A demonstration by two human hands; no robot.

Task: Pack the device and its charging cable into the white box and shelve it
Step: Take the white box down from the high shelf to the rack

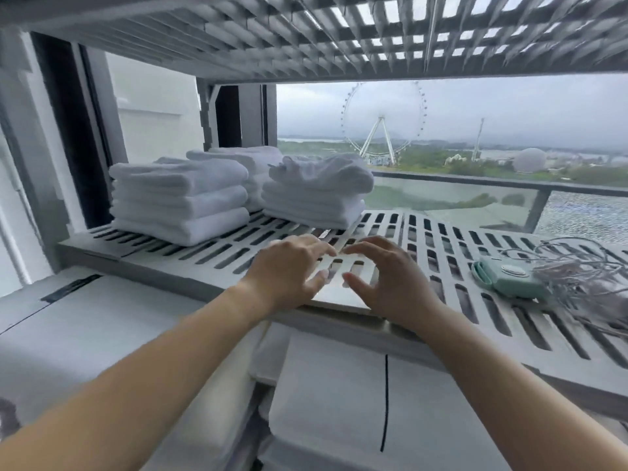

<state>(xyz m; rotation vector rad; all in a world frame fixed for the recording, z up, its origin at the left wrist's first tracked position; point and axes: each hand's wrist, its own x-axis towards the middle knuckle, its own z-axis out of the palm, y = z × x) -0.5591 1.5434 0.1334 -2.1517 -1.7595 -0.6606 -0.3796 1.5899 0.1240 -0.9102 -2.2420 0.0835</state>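
A mint-green device (509,279) lies on the slatted white shelf (217,256) at the right. A tangle of pale charging cable (579,277) rests against its right side. My left hand (289,270) and my right hand (390,280) hover close together over the shelf's middle front, fingers curved and spread, fingertips almost meeting. A smooth white flat piece (339,298) shows beneath them at the shelf edge; whether it is the white box is unclear. Both hands are well left of the device.
Folded white towels sit in stacks at the shelf's left (180,198) and centre back (316,192). A second slatted shelf (306,39) hangs close overhead. White containers (339,402) lie below the shelf front. A glass railing (475,195) stands behind.
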